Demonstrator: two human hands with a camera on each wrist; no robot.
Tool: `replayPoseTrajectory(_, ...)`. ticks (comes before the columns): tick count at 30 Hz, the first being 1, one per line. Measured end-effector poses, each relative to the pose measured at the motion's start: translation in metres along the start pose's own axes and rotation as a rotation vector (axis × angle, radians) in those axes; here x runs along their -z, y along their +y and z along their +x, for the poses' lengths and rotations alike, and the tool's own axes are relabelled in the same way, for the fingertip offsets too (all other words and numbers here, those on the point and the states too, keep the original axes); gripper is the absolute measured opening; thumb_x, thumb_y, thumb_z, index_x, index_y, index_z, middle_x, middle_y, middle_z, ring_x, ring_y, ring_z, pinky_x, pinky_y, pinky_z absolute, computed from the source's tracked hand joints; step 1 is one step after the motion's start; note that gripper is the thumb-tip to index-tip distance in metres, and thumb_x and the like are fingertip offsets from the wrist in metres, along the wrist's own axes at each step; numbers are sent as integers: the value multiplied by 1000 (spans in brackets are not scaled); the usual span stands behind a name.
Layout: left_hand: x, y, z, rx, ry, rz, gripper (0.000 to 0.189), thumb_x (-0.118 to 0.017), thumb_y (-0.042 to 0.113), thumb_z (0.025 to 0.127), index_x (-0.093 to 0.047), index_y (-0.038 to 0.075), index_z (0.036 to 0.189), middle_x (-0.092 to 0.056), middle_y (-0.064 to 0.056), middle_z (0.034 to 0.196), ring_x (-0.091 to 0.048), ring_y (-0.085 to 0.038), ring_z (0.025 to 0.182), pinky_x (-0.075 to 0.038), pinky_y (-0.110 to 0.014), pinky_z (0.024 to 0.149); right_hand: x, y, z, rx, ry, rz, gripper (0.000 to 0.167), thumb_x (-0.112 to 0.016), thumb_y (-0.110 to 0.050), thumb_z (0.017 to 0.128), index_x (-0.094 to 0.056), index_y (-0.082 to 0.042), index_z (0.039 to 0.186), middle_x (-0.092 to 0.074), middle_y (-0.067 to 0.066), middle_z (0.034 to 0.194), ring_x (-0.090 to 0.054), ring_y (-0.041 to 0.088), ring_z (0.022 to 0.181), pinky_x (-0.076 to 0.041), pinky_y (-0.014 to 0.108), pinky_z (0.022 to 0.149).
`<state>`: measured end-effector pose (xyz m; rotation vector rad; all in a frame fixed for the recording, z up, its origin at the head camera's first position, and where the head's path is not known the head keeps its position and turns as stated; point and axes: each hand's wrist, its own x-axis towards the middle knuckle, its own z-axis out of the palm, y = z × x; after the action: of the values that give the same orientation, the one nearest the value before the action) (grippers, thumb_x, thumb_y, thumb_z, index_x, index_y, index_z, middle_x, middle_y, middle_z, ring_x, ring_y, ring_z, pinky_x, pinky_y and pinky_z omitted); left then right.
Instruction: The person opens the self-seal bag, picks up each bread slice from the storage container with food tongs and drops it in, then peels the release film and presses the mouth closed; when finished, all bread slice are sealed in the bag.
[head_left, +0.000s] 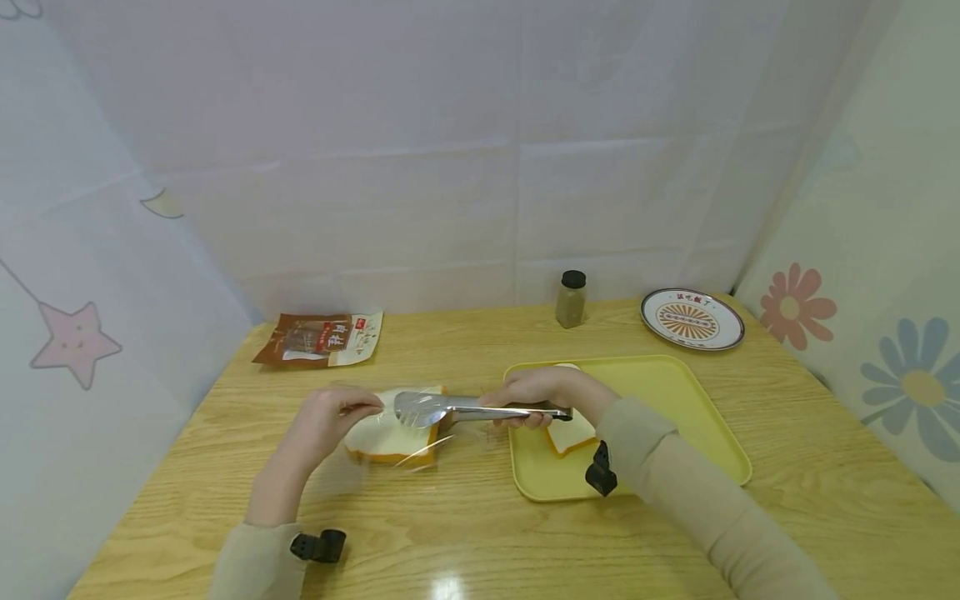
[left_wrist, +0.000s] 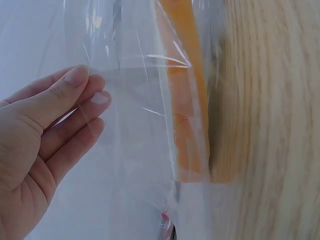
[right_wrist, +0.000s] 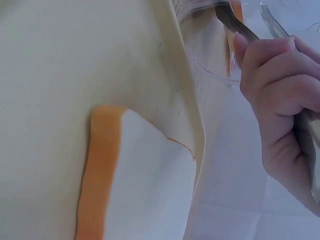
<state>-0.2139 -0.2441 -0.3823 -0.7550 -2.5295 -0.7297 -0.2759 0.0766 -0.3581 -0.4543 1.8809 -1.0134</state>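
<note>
A clear plastic bag (left_wrist: 132, 145) lies around a white bread slice (head_left: 375, 437) with an orange crust, on the left of the table. My left hand (head_left: 322, 425) pinches the bag's film between thumb and fingers, as the left wrist view shows close up. My right hand (head_left: 534, 395) grips metal tongs (head_left: 468, 407) by their arms. The tongs' heads reach left to the bagged slice, one over its top and the other by its right edge. Below my right hand, another bread slice (right_wrist: 150, 180) lies on the yellow tray (head_left: 660, 408), partly hidden by that hand in the head view.
A brown snack packet (head_left: 318, 337) lies at the back left. A small jar (head_left: 572, 300) with a black lid stands at the back, and a patterned plate (head_left: 693, 319) sits behind the tray at the right. Curtains (head_left: 390, 150) border the table's back and sides.
</note>
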Motion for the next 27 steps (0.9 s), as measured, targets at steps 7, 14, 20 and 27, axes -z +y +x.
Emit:
replayPoseTrajectory(7, 2, -1, 0, 31, 8, 30, 9, -72, 4, 79, -75, 9, 86, -73, -2, 85, -69, -18, 77, -58, -28, 66, 4, 6, 1, 0, 32, 14, 49, -50, -42, 96, -62, 6, 100, -47, -1, 57, -32, 4, 37, -30, 17, 36)
replayPoseTrajectory(14, 1, -1, 0, 26, 17, 52, 9, -73, 4, 78, -75, 10, 85, -73, -2, 84, -69, -17, 75, -57, -27, 65, 7, 13, -5, -19, 64, -1, 50, -51, -44, 96, -61, 5, 98, -47, -1, 57, -33, 5, 37, -30, 18, 36)
replayPoseTrajectory(20, 1, 0, 0, 30, 17, 56, 9, -73, 4, 78, -75, 10, 84, -73, -1, 83, -68, -16, 73, -57, -27, 64, 12, 24, -16, -26, 87, 41, 49, -51, -41, 96, -61, 7, 100, -48, -1, 56, -33, 5, 37, -30, 18, 36)
replayPoseTrajectory(27, -1, 1, 0, 53, -4, 70, 8, -72, 7, 80, -75, 10, 86, -74, -2, 85, -69, -17, 74, -57, -28, 65, 19, 35, -34, -5, 119, 66, 52, -50, -41, 96, -60, 9, 105, -49, 1, 59, -34, 5, 37, -30, 18, 35)
